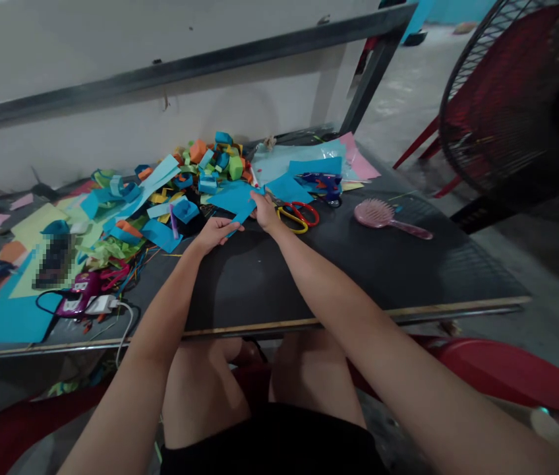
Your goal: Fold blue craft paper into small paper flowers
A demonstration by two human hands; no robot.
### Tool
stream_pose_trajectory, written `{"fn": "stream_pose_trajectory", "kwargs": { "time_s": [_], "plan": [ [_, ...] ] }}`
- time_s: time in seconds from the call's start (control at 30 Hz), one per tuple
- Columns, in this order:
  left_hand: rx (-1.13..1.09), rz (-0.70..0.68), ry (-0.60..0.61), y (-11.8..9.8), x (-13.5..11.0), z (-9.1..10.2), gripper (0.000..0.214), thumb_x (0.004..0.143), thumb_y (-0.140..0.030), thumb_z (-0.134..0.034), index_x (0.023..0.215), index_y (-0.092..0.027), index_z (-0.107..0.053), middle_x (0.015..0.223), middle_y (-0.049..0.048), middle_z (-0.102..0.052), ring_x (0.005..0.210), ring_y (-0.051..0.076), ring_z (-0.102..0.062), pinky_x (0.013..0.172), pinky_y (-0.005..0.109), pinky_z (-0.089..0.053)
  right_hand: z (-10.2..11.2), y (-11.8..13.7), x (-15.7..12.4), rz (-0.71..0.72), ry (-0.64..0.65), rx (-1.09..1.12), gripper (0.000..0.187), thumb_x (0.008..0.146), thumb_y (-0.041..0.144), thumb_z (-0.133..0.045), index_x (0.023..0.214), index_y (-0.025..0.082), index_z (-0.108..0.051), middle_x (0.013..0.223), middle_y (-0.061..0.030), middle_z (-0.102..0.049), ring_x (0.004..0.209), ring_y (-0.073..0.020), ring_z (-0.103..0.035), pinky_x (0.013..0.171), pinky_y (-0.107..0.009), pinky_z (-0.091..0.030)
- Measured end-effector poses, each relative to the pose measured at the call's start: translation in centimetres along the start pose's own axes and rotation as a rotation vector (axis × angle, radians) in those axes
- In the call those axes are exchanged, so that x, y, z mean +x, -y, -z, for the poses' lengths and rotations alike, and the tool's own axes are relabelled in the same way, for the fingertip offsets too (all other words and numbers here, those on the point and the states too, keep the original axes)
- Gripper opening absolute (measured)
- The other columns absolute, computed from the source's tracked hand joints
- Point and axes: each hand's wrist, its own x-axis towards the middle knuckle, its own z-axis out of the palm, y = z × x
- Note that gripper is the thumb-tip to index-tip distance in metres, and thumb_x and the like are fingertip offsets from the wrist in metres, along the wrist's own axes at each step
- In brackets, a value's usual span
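Note:
A narrow blue paper strip (244, 215) stretches at a slant between my two hands, above the dark tabletop. My left hand (216, 233) pinches its lower left end. The upper right end is gripped by the closed fingers of my right hand (264, 211). Just right of that hand lie scissors (302, 216) with one red and one yellow handle loop; their blades are partly hidden. Behind my hands rests a larger blue paper sheet (230, 198). A heap of small folded paper pieces (210, 161) in blue, orange, green and yellow sits farther back.
A pink hairbrush (376, 214) lies to the right, with a dark blue glue gun (323, 183) behind it. At left are a purple glue gun (78, 297), a white plug (102, 305) with a cable, and paper sheets (10, 322). A large fan (517, 99) stands beyond the table's right end.

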Motion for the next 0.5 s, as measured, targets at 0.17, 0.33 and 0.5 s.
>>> {"fn": "stream_pose_trajectory", "kwargs": {
  "time_s": [0.17,0.33,0.5],
  "plan": [
    [0.041,-0.019,0.056,0.1,0.3,0.0,0.053,0.073,-0.061,-0.072,0.092,-0.012,-0.078,0.041,-0.0063,-0.043,0.036,0.004,-0.032,0.042,0.02,-0.02,0.5,0.0,0.3,0.024,-0.04,0.007,0.055,0.08,0.079,-0.046,0.069,0.026,-0.04,0.056,0.0041,-0.035,0.052,-0.0141,-0.044,0.049,-0.028,-0.04],
    [0.108,0.012,0.185,-0.6,0.2,0.1,0.048,0.079,-0.054,-0.069,0.098,-0.011,-0.077,0.042,-0.0022,-0.054,0.038,0.005,-0.039,0.042,0.018,-0.025,0.8,-0.4,1.1,0.045,0.026,0.05,0.057,0.083,0.078,-0.043,0.063,0.025,-0.041,0.049,0.0041,-0.032,0.047,-0.0135,-0.039,0.046,-0.028,-0.038],
    [0.077,0.098,0.315,-1.6,0.8,0.4,0.05,0.08,-0.057,-0.067,0.092,-0.009,-0.078,0.063,0.0094,-0.072,0.046,0.009,-0.053,0.044,0.02,-0.035,1.0,-0.4,1.5,0.081,0.126,0.064,0.058,0.083,0.076,-0.046,0.056,0.025,-0.039,0.045,0.0041,-0.032,0.044,-0.0123,-0.036,0.044,-0.028,-0.035]
  ]
}}
